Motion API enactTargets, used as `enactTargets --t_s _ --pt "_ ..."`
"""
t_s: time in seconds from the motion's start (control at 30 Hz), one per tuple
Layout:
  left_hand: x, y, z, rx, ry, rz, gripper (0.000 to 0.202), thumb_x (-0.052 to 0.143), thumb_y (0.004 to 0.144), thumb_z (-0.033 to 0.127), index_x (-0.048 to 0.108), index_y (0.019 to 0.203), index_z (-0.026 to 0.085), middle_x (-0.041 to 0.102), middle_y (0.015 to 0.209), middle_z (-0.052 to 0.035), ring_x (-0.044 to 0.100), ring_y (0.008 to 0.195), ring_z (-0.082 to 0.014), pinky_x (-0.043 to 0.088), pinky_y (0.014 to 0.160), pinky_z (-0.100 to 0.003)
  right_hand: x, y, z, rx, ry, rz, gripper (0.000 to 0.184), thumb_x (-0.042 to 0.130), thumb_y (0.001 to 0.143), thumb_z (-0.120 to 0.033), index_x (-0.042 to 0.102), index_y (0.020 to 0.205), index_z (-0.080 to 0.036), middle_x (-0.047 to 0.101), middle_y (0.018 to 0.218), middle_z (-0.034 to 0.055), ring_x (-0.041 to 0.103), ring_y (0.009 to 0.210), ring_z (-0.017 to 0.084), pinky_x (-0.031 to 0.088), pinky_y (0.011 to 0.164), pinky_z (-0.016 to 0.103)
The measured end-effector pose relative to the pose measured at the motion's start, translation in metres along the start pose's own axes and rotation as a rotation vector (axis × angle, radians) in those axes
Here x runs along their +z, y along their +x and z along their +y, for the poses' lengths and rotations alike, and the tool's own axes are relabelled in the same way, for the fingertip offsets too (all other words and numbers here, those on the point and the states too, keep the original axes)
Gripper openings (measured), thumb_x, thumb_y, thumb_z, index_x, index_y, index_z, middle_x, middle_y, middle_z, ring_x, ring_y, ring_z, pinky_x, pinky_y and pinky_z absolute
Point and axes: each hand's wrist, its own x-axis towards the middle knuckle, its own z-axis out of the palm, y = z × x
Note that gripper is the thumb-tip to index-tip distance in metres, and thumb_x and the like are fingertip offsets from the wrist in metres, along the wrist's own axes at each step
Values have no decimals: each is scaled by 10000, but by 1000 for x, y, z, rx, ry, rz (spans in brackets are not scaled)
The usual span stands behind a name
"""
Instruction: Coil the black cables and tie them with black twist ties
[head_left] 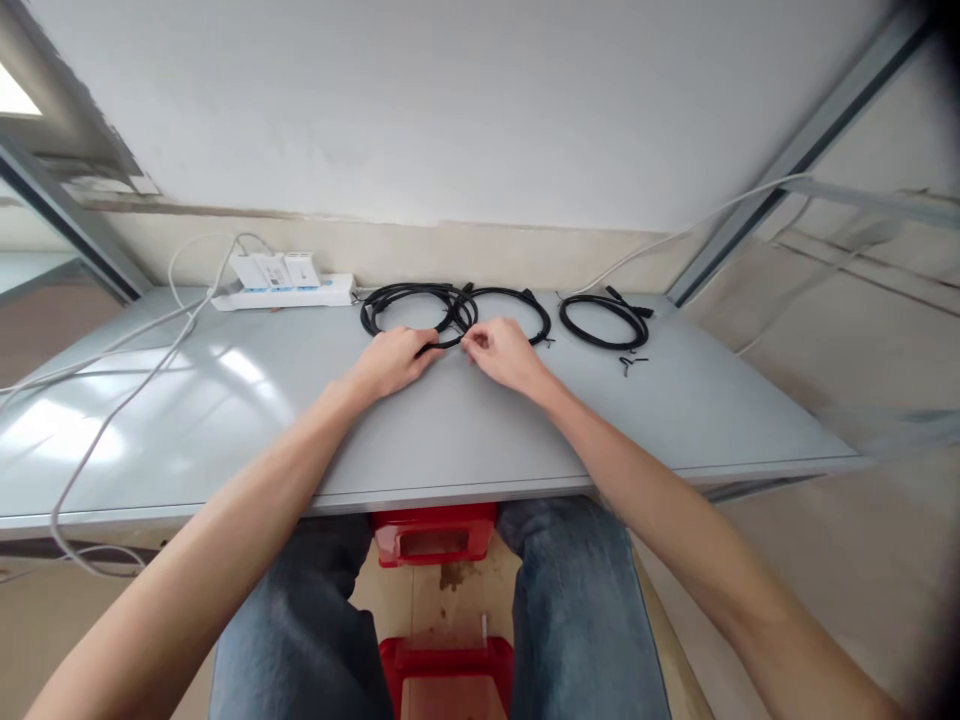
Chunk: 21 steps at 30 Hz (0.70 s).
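Both hands work at the left coil of black cable [366, 315], which lies near the back of the grey table [465, 430]: the left hand [397, 362] is closed round its near side, and the right hand [506, 352] has thumb and fingertips curled toward each other just beside, though whether they pinch cable or a tie I cannot tell. It overlaps a middle coil [546, 318]; a right coil [600, 344] sits apart, with a small black tie [634, 360] in front of it. The step in hand seems to be fine finger work on the bundle, and the next move probably calls for the left grip to steady the loops while the right fingertips stay precise. Farther left stands a white power strip [339, 291].
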Motion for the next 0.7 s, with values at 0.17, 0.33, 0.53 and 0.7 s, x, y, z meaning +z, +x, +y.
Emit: enactTargets --t_s 0.17,0.33,0.53,0.7 --pt "-2 1 1 34 -38 56 384 457 1146 433 763 1162 200 825 1044 -143 759 974 -326 476 812 -369 -7 5 -10 464 884 -64 345 597 1059 -62 713 742 -134 665 684 20 467 472 50 239 374 202" --pt "0 3 0 45 -46 102 399 455 1157 431 767 1144 183 819 1031 -147 747 956 -311 469 801 -364 -9 5 -13 565 1110 -48 306 625 1081 -70 714 794 -126 650 699 9 460 471 23 194 322 150" --pt "1 4 -2 36 -55 101 385 482 1145 431 783 1158 191 824 1043 -141 745 974 -311 478 812 -361 -4 5 6 171 606 27 256 705 1061 -179 733 806 -167 711 767 42 569 543 86 324 418 207" --pt "0 3 -3 22 -60 108 382 498 1134 430 791 1148 186 821 1030 -141 735 958 -310 465 797 -369 -5 8 18 -141 220 63 233 619 1075 -198 702 856 -206 741 789 39 641 655 161 526 685 304"
